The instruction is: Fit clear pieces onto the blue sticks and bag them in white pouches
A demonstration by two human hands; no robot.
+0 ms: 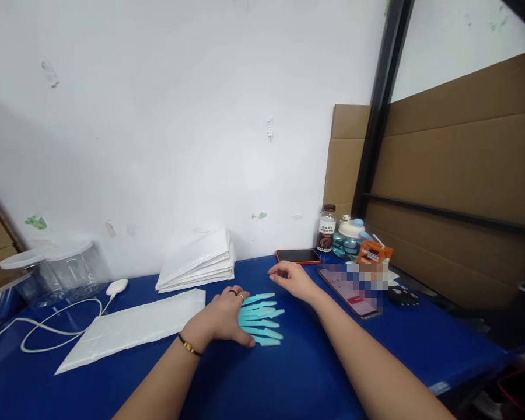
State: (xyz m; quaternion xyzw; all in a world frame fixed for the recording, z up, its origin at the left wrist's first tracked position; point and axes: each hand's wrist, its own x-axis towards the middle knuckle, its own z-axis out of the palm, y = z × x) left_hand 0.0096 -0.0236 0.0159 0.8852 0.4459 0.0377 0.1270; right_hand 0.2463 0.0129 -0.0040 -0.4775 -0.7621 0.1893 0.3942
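Observation:
Several thin turquoise plastic pieces [266, 324] lie fanned out on the blue table [262, 385]. My left hand [223, 315] rests over their left ends, thumb at the near side and fingers at the far side; the palm hides those ends. Just beyond and to the right of the pieces is my right hand [292, 279], its fingers bent, with a gap between thumb and fingertips and nothing visible in it. A flat white packet [140, 326] lies left of my left hand, and a stack of white packets [199, 262] sits behind it.
An orange-edged phone [298, 256] and a larger phone [347, 289] lie to the right. Behind them stand a brown-capped bottle [326, 230], a blue-and-white bottle [349, 238] and an orange carton [373, 254]. Clear containers [76, 271] and a white cable [55, 333] are at left.

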